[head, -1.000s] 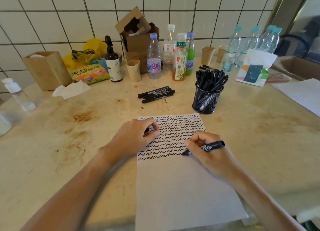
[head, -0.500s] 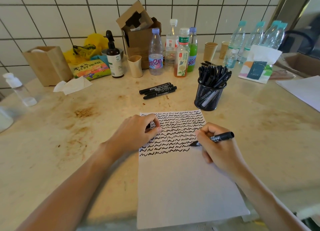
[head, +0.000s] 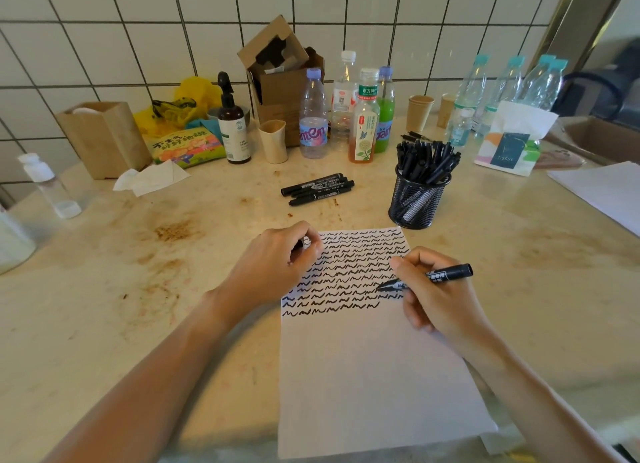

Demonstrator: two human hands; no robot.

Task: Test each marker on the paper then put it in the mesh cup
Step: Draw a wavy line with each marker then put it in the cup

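Note:
A white sheet of paper (head: 374,376) lies in front of me, its top third covered in rows of black squiggles. My right hand (head: 436,299) grips an uncapped black marker (head: 446,274), with the tip just over the right end of the squiggle rows. My left hand (head: 277,261) rests on the paper's top left corner and pinches a small black thing, apparently the marker cap (head: 298,246). A black mesh cup (head: 417,199) full of several black markers stands just beyond the paper's top right corner. Three capped markers (head: 318,188) lie loose on the table behind the paper.
The stained beige table (head: 138,272) carries drink bottles (head: 313,116), a cardboard box (head: 280,78), a pump bottle (head: 232,123), paper cups and a tissue pack (head: 509,143) along the tiled wall. Another white sheet (head: 602,188) lies at the right edge.
My right hand has lifted the marker off the bottom squiggle row and drawn it up and to the right. The left hand has stayed on the paper's corner.

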